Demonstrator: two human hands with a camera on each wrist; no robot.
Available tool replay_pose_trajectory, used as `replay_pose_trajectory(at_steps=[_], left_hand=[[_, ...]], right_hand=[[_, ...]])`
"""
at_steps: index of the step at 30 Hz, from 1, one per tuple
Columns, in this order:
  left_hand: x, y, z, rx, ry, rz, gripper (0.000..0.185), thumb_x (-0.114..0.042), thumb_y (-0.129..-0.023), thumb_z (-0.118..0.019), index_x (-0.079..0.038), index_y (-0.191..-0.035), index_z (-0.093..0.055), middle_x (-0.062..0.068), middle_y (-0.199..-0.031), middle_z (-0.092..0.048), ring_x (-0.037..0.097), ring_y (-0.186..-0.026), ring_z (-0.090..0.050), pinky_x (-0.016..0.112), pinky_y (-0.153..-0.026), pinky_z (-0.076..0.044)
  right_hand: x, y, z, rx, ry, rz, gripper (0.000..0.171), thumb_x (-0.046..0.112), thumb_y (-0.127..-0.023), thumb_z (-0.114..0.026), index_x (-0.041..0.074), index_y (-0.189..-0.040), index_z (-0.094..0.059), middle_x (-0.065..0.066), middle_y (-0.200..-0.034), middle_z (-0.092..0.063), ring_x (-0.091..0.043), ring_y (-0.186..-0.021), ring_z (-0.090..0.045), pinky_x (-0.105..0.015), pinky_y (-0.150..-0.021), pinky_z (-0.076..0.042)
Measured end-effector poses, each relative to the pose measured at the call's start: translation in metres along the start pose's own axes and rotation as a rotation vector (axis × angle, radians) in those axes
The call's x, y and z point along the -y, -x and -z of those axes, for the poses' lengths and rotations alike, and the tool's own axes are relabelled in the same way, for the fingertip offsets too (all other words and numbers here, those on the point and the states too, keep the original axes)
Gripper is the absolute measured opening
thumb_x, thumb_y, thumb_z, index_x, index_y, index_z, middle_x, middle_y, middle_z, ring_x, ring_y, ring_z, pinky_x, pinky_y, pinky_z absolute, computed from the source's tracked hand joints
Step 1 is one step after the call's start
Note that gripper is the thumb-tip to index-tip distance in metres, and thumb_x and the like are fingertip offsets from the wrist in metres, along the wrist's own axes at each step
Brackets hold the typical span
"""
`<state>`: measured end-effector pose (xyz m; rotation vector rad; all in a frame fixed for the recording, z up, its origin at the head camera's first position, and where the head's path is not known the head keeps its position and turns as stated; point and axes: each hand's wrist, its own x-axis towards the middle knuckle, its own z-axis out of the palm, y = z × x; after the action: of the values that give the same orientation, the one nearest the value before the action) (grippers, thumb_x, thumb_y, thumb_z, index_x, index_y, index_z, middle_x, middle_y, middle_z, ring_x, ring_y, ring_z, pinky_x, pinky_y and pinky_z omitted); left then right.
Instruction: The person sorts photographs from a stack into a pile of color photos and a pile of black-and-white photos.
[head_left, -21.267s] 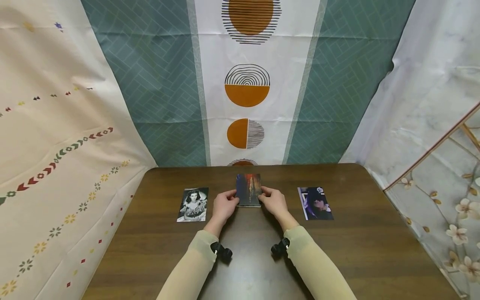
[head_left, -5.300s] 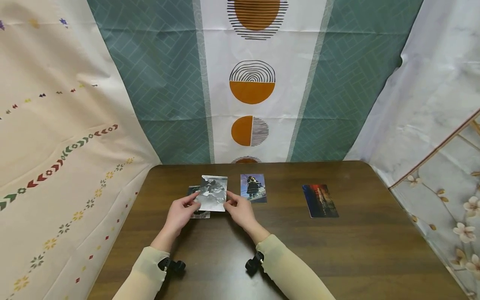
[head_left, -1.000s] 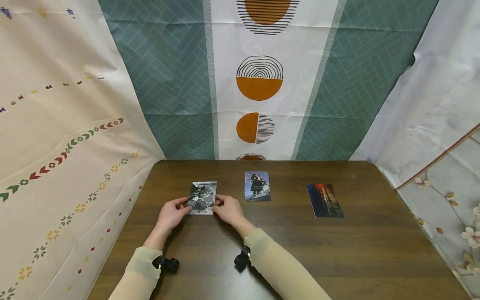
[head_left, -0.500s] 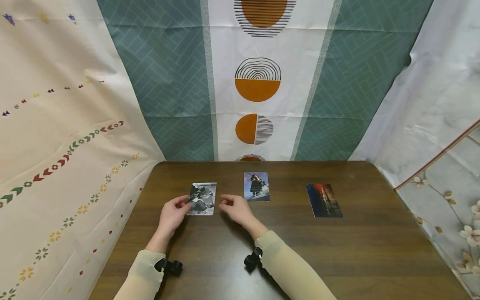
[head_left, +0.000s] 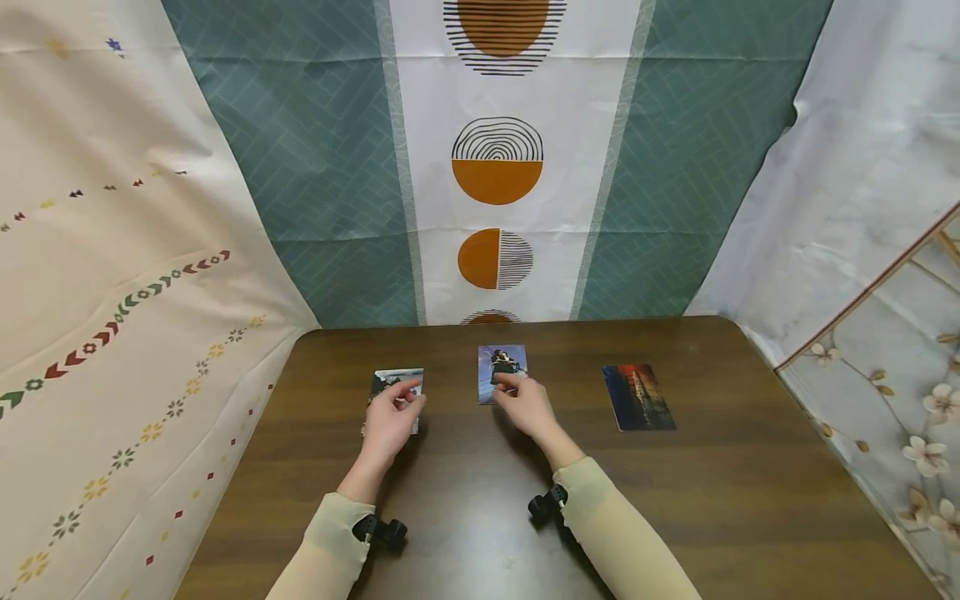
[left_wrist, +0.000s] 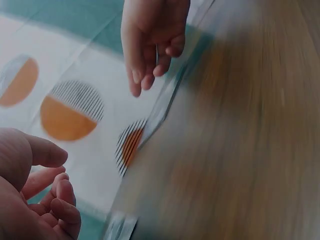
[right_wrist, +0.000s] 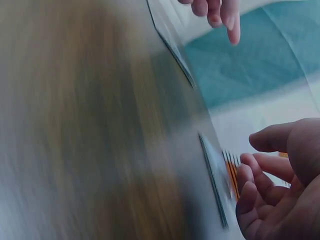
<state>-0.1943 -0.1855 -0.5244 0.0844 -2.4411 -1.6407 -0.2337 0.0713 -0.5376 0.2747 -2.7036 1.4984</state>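
Observation:
My left hand (head_left: 390, 421) is over the black-and-white photo card (head_left: 383, 381) on the left, covering much of it. Its fingers are loosely bent with nothing between them. Near the middle card (head_left: 489, 379), which shows a dark-clothed figure on blue-violet, is my right hand (head_left: 527, 408). The right fingertips overlap that card's right side in the head view. A gap shows between thumb and fingers of the right hand (right_wrist: 280, 185) in the right wrist view, where the middle card (right_wrist: 215, 182) lies flat beside it. On the right lies a red-and-dark-blue card (head_left: 640, 397), apart from both hands.
The cards lie in a row on a brown wooden table (head_left: 712, 500). A patterned cloth (head_left: 495, 275) hangs behind its far edge, with more cloth on both sides. Each wrist wears a black camera (head_left: 381, 532).
The right hand has let go of the black-and-white card and moved right to the middle card. The left hand has released its edge. Earlier, the red-and-dark card lay in the middle.

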Motion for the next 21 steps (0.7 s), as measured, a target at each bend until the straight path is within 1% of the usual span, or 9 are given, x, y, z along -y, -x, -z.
replay_pose_trajectory(at_steps=[3, 5, 8, 11, 13, 15, 18, 21], left_hand=[[-0.007, -0.003, -0.025, 0.047, 0.020, -0.035, 0.034, -0.005, -0.095, -0.074, 0.002, -0.128, -0.075, 0.006, -0.091, -0.063, 0.015, -0.075, -0.054, 0.025, -0.064, -0.043], [-0.011, -0.006, -0.043, 0.086, 0.028, -0.051, 0.033, -0.004, -0.095, -0.074, 0.003, -0.127, -0.075, 0.006, -0.090, -0.063, 0.015, -0.076, -0.054, 0.027, -0.067, -0.044], [-0.015, -0.012, -0.066, 0.123, 0.011, -0.055, 0.033, -0.006, -0.095, -0.073, 0.002, -0.127, -0.076, 0.006, -0.089, -0.064, 0.015, -0.075, -0.055, 0.030, -0.068, -0.045], [-0.014, -0.017, -0.084, 0.128, -0.025, -0.058, 0.032, -0.007, -0.094, -0.073, 0.001, -0.125, -0.077, 0.003, -0.087, -0.064, 0.014, -0.073, -0.054, 0.031, -0.067, -0.045], [-0.015, -0.021, -0.092, 0.123, -0.043, -0.053, 0.032, -0.007, -0.093, -0.072, 0.001, -0.124, -0.077, 0.003, -0.085, -0.063, 0.014, -0.071, -0.054, 0.031, -0.067, -0.045], [-0.014, -0.025, -0.098, 0.103, -0.069, -0.054, 0.032, -0.007, -0.092, -0.073, 0.002, -0.123, -0.078, 0.002, -0.083, -0.063, 0.015, -0.072, -0.055, 0.032, -0.068, -0.045], [-0.012, -0.029, -0.103, 0.076, -0.113, -0.032, 0.032, -0.008, -0.092, -0.073, 0.001, -0.122, -0.078, 0.002, -0.083, -0.064, 0.018, -0.075, -0.056, 0.034, -0.072, -0.045], [-0.008, -0.032, -0.106, 0.063, -0.144, 0.002, 0.032, -0.010, -0.093, -0.073, 0.000, -0.123, -0.078, 0.003, -0.084, -0.064, 0.020, -0.079, -0.057, 0.036, -0.074, -0.045]], right_hand=[[-0.011, -0.002, 0.016, -0.067, 0.005, -0.041, 0.038, 0.012, -0.097, -0.072, 0.000, -0.132, -0.074, -0.007, -0.104, -0.077, -0.027, -0.100, -0.073, -0.044, -0.089, -0.056], [-0.019, -0.003, 0.024, -0.095, 0.004, -0.069, 0.038, 0.012, -0.097, -0.071, -0.001, -0.132, -0.074, -0.008, -0.106, -0.077, -0.028, -0.102, -0.072, -0.047, -0.090, -0.056], [-0.027, -0.005, 0.032, -0.107, 0.005, -0.110, 0.037, 0.013, -0.099, -0.071, -0.001, -0.133, -0.073, -0.010, -0.108, -0.076, -0.030, -0.104, -0.071, -0.049, -0.093, -0.055], [-0.033, -0.005, 0.035, -0.108, 0.014, -0.132, 0.036, 0.013, -0.100, -0.071, -0.002, -0.133, -0.073, -0.011, -0.110, -0.075, -0.030, -0.104, -0.069, -0.049, -0.096, -0.055], [-0.035, -0.004, 0.035, -0.109, 0.018, -0.143, 0.036, 0.014, -0.100, -0.072, -0.001, -0.133, -0.073, -0.011, -0.110, -0.075, -0.029, -0.105, -0.068, -0.049, -0.097, -0.054], [-0.037, -0.005, 0.036, -0.117, 0.030, -0.141, 0.036, 0.013, -0.099, -0.072, -0.001, -0.132, -0.073, -0.011, -0.110, -0.075, -0.029, -0.104, -0.068, -0.050, -0.097, -0.054], [-0.039, -0.007, 0.035, -0.123, 0.050, -0.144, 0.036, 0.014, -0.099, -0.071, 0.000, -0.132, -0.074, -0.011, -0.111, -0.076, -0.030, -0.106, -0.069, -0.050, -0.098, -0.053], [-0.040, -0.009, 0.033, -0.120, 0.092, -0.166, 0.038, 0.019, -0.099, -0.072, 0.004, -0.133, -0.075, -0.008, -0.111, -0.076, -0.029, -0.108, -0.069, -0.050, -0.097, -0.053]])
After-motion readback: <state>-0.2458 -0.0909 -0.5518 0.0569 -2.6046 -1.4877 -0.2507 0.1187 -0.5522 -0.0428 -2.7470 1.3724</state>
